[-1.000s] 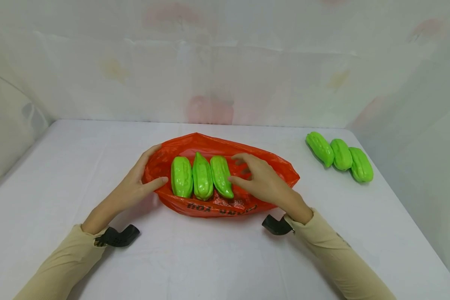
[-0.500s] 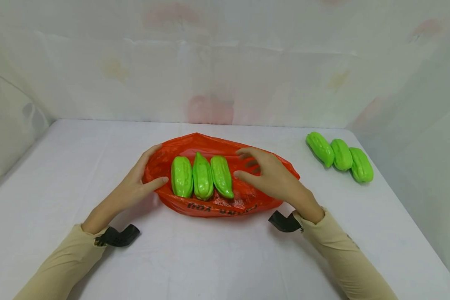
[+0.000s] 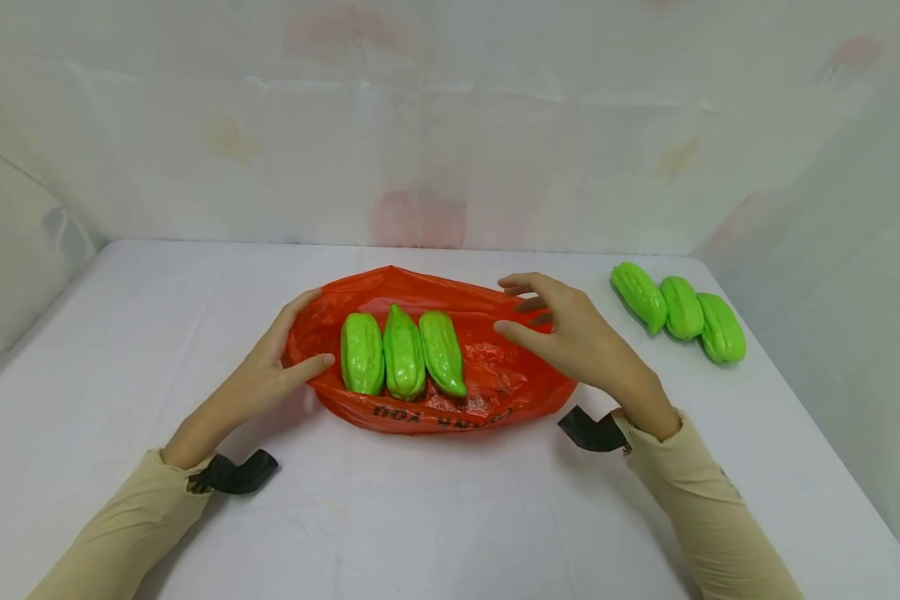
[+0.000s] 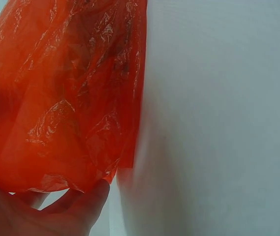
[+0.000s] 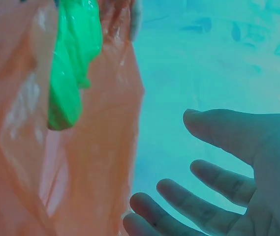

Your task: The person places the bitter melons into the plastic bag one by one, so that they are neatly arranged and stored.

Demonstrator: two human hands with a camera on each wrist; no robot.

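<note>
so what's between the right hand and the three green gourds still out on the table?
Nothing: in the head view only bare white table separates the right hand from the loose gourds. The right wrist view does not show that stretch.

Three green gourds (image 3: 402, 357) fill the left half of the orange bag (image 3: 506, 383); its right half lies open. Bare table (image 3: 435, 517) stretches in front, and three more gourds (image 3: 678, 310) crowd the far right corner.

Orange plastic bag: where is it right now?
In the head view, the orange plastic bag lies open at the centre of the white table, three green toy gourds inside; the left hand holds its left edge.
</note>
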